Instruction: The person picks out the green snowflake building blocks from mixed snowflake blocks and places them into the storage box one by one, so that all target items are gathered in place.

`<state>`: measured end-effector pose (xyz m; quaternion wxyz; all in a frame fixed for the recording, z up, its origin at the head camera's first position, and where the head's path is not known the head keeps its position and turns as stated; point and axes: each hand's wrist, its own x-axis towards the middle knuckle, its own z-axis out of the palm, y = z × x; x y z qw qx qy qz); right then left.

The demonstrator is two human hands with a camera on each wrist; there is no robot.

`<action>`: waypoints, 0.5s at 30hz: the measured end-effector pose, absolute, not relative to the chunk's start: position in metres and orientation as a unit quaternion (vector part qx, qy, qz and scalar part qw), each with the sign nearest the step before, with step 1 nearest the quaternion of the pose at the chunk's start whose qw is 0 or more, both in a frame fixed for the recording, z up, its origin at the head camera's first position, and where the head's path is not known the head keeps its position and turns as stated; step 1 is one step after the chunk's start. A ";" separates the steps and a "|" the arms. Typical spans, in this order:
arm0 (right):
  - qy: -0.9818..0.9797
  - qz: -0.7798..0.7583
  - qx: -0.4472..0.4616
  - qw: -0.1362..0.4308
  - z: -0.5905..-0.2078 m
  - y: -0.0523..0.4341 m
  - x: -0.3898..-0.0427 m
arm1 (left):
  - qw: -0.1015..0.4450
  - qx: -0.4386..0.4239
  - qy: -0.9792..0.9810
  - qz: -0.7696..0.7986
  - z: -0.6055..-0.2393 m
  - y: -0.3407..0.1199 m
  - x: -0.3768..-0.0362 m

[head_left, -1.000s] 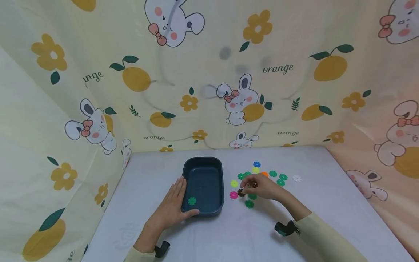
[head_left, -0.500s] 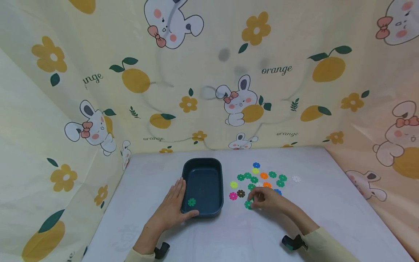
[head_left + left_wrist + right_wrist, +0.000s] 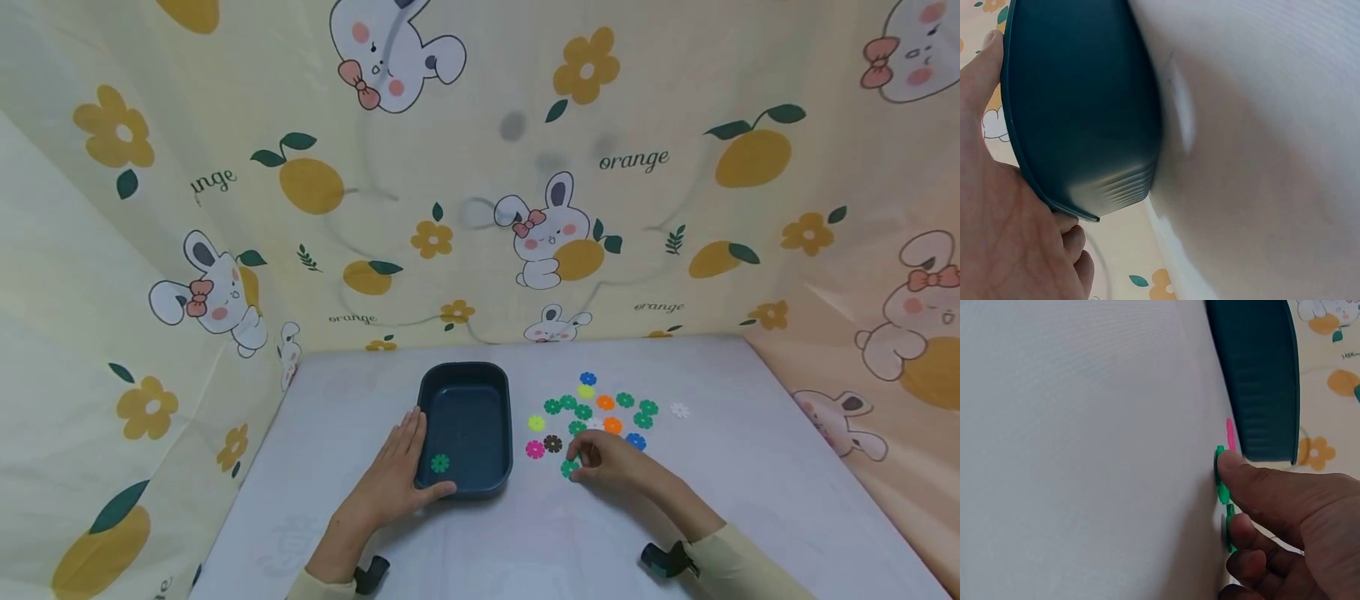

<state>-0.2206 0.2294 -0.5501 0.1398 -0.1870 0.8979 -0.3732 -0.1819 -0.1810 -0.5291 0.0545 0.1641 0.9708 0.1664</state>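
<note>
Pinching a green flower piece (image 3: pixel 568 468), right hand (image 3: pixel 611 463) curls.

From where I sit, my right hand (image 3: pixel 611 462) covers most of the green flower piece (image 3: pixel 567 469) under its fingers (image 3: pixel 1241 472), the right wrist view cuts off the dark tray (image 3: pixel 1260 375), and the pink piece (image 3: pixel 1230 432) shows only edge-on.
</note>
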 end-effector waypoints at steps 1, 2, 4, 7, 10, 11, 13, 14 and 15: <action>0.898 -0.372 -0.186 0.141 -0.550 0.229 -0.221 | 0.055 0.163 0.971 0.166 -0.529 -0.181 -0.182; 0.899 -0.372 -0.185 0.141 -0.551 0.229 -0.221 | 0.055 0.163 0.971 0.165 -0.529 -0.181 -0.182; 0.899 -0.373 -0.182 0.141 -0.551 0.228 -0.220 | 0.055 0.162 0.971 0.165 -0.530 -0.181 -0.181; 0.897 -0.378 -0.181 0.138 -0.552 0.227 -0.219 | 0.054 0.161 0.971 0.166 -0.530 -0.181 -0.181; 0.896 -0.381 -0.188 0.133 -0.551 0.226 -0.218 | 0.051 0.162 0.971 0.169 -0.529 -0.181 -0.180; 0.895 -0.381 -0.191 0.132 -0.551 0.226 -0.218 | 0.051 0.162 0.971 0.170 -0.529 -0.180 -0.180; 0.894 -0.381 -0.196 0.131 -0.550 0.226 -0.218 | 0.052 0.162 0.971 0.171 -0.528 -0.180 -0.180; 0.893 -0.382 -0.198 0.131 -0.549 0.226 -0.217 | 0.053 0.162 0.971 0.170 -0.528 -0.180 -0.181; 0.893 -0.382 -0.200 0.132 -0.548 0.226 -0.217 | 0.053 0.163 0.971 0.169 -0.528 -0.180 -0.181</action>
